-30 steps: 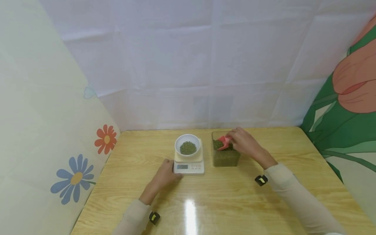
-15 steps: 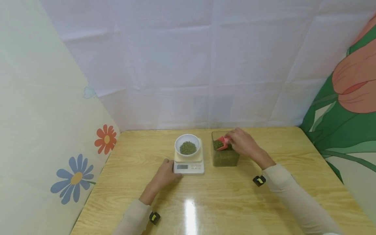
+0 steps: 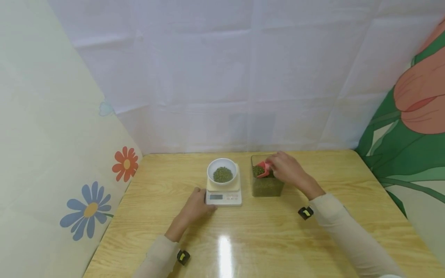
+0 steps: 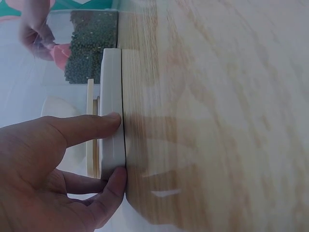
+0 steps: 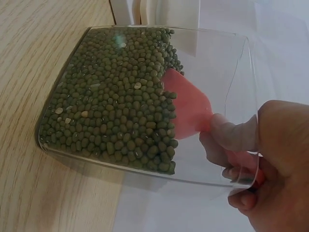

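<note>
My right hand grips the handle of a red scoop, its fingers reaching inside the rim of a clear square container. The scoop's blade is partly sunk in green mung beans. On the other side, my left hand holds the front left corner of a white kitchen scale; in the left wrist view the thumb lies on one side face and curled fingers touch another. A white bowl stands on the scale's cream platform, with a heap of mung beans in it. The display digits are too small to read.
Both items stand side by side on a wood-grain table, the container to the right of the scale with a narrow gap between. A white cloth hangs behind the table's back edge. Flower-printed walls flank both sides.
My right wrist has shifted slightly left, and the scoop has moved a little with it among the beans. The left hand, scale and bowl have stayed in place.
</note>
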`<state>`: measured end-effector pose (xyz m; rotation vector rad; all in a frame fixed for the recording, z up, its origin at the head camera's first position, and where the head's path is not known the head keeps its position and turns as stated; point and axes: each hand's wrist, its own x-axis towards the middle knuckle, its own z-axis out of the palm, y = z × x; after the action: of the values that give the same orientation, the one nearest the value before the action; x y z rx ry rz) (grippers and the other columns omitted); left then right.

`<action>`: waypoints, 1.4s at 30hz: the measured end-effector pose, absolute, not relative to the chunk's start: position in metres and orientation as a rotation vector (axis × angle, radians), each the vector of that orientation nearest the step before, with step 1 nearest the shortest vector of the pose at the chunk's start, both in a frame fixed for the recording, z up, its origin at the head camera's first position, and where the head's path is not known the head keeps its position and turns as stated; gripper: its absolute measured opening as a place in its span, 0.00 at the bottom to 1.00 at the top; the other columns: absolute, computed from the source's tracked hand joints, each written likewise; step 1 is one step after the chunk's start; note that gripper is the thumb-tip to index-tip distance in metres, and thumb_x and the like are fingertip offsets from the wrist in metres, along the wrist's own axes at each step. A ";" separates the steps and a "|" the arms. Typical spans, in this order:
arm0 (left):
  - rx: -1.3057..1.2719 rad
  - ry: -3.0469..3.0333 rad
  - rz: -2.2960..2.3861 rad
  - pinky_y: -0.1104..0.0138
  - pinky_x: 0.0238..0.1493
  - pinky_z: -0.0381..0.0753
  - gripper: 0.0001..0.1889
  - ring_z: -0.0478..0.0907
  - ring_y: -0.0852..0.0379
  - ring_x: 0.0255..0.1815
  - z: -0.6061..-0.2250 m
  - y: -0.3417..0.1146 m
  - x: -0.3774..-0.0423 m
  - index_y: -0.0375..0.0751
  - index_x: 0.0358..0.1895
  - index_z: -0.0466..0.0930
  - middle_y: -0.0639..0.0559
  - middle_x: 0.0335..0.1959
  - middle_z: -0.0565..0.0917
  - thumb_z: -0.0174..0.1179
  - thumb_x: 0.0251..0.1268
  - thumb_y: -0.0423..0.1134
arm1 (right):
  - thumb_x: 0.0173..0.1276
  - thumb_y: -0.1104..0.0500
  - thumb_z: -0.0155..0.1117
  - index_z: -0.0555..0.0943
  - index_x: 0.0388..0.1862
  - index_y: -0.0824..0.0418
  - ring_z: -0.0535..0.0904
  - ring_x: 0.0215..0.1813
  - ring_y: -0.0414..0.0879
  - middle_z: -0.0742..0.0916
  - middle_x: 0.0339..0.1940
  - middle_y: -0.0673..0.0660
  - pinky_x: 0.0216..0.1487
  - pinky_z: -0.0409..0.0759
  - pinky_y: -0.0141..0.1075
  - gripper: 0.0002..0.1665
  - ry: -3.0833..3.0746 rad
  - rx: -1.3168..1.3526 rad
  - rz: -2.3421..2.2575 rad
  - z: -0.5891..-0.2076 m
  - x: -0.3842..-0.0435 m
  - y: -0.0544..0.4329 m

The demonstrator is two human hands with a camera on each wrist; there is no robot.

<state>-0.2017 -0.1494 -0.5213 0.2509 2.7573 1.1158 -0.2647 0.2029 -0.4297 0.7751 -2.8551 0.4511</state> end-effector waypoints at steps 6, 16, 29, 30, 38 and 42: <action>0.260 2.763 1.098 0.52 0.54 0.86 0.33 0.75 0.51 0.45 -0.521 -0.148 -0.202 0.30 0.66 0.80 0.41 0.49 0.78 0.79 0.57 0.39 | 0.73 0.68 0.67 0.89 0.50 0.69 0.84 0.50 0.61 0.91 0.46 0.64 0.55 0.86 0.55 0.10 -2.839 0.796 0.459 -0.428 -0.263 0.201; 0.257 2.753 1.106 0.51 0.55 0.86 0.33 0.75 0.50 0.46 -0.520 -0.149 -0.201 0.31 0.67 0.79 0.42 0.50 0.77 0.79 0.59 0.39 | 0.73 0.68 0.67 0.89 0.50 0.69 0.84 0.49 0.60 0.91 0.46 0.64 0.55 0.86 0.55 0.10 -2.835 0.802 0.474 -0.427 -0.264 0.200; 0.261 2.756 1.105 0.53 0.54 0.86 0.34 0.74 0.51 0.45 -0.521 -0.149 -0.202 0.31 0.67 0.80 0.42 0.49 0.77 0.79 0.58 0.39 | 0.72 0.68 0.69 0.89 0.49 0.69 0.84 0.49 0.60 0.91 0.46 0.63 0.55 0.86 0.55 0.09 -2.821 0.807 0.492 -0.429 -0.264 0.199; 0.260 2.754 1.109 0.53 0.54 0.86 0.34 0.74 0.51 0.45 -0.521 -0.149 -0.202 0.31 0.67 0.79 0.42 0.49 0.77 0.79 0.58 0.39 | 0.72 0.68 0.69 0.89 0.49 0.69 0.84 0.49 0.60 0.91 0.46 0.64 0.55 0.86 0.54 0.09 -2.823 0.805 0.492 -0.429 -0.264 0.199; 0.259 2.762 1.105 0.52 0.54 0.86 0.33 0.75 0.51 0.45 -0.520 -0.149 -0.202 0.30 0.65 0.80 0.42 0.49 0.78 0.79 0.56 0.38 | 0.74 0.67 0.67 0.88 0.52 0.69 0.84 0.51 0.61 0.91 0.48 0.64 0.56 0.85 0.56 0.11 -2.855 0.800 0.493 -0.428 -0.265 0.200; 0.266 2.763 1.104 0.53 0.53 0.86 0.33 0.74 0.51 0.45 -0.521 -0.149 -0.202 0.30 0.65 0.80 0.42 0.48 0.78 0.79 0.56 0.38 | 0.75 0.67 0.67 0.88 0.52 0.69 0.84 0.51 0.61 0.91 0.48 0.64 0.55 0.85 0.56 0.11 -2.858 0.803 0.510 -0.427 -0.264 0.201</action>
<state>-0.2024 -0.1486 -0.5209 0.2660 2.7627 1.1040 -0.2642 0.2010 -0.4274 0.8028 -2.8583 0.5099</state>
